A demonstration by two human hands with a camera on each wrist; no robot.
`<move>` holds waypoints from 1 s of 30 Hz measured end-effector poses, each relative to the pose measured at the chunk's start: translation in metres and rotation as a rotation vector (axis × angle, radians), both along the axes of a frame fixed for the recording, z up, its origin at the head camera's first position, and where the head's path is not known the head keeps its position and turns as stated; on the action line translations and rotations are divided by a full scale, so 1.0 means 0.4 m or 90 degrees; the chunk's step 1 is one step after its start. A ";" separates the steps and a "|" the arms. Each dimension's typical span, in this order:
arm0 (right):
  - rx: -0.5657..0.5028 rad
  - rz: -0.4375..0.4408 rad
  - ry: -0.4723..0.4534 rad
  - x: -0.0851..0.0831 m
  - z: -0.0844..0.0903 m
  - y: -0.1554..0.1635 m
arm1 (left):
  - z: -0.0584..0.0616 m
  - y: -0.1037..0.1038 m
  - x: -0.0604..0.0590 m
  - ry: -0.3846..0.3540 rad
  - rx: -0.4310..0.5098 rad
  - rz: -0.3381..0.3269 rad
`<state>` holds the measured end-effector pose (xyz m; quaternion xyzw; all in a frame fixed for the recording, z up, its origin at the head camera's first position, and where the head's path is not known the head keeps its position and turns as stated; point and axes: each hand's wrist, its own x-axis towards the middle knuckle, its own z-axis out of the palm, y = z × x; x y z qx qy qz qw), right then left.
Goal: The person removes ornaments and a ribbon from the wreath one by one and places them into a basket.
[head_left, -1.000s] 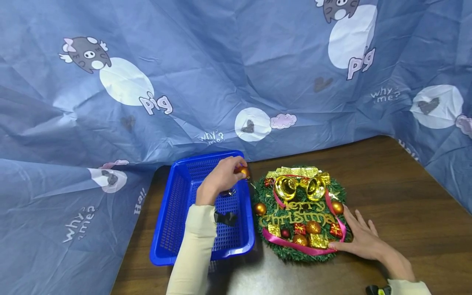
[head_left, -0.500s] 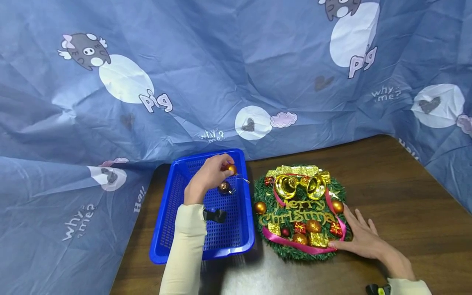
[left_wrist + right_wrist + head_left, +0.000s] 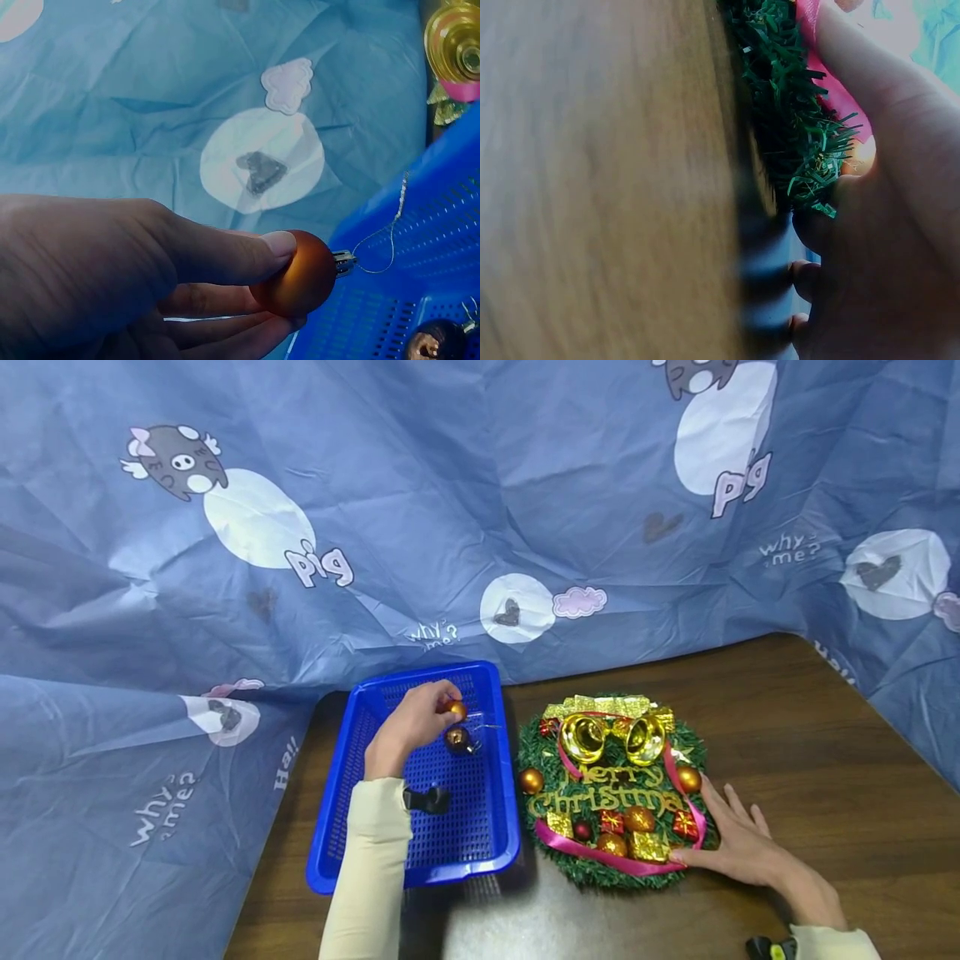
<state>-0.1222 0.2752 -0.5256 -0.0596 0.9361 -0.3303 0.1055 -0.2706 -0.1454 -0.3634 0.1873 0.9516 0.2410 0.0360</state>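
- The left hand (image 3: 408,727) pinches a small shiny orange bauble (image 3: 455,709) between thumb and fingers, above the blue perforated plastic basket (image 3: 352,827).
- A dark purple bauble (image 3: 457,740) lies inside the basket, just below it.
- The right hand (image 3: 742,843), fingers flat and holding nothing, presses the green tinsel Christmas wreath (image 3: 609,872) on the brown wooden table (image 3: 825,760).

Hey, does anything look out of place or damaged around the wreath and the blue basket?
Nothing stands out. The wreath lies flat on the table, the blue basket sits upright beside it, and nothing looks spilled or broken.
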 end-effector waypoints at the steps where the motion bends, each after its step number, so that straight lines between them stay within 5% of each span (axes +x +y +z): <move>1: -0.001 0.000 0.000 0.000 0.000 0.000 | -0.003 -0.002 0.000 -0.007 -0.001 0.005; 11: -0.006 0.000 -0.002 0.001 0.000 -0.001 | -0.035 -0.022 -0.004 -0.015 -0.028 0.014; 30: -0.004 -0.001 -0.007 0.002 0.005 -0.004 | -0.128 -0.038 -0.028 -0.121 -0.078 0.054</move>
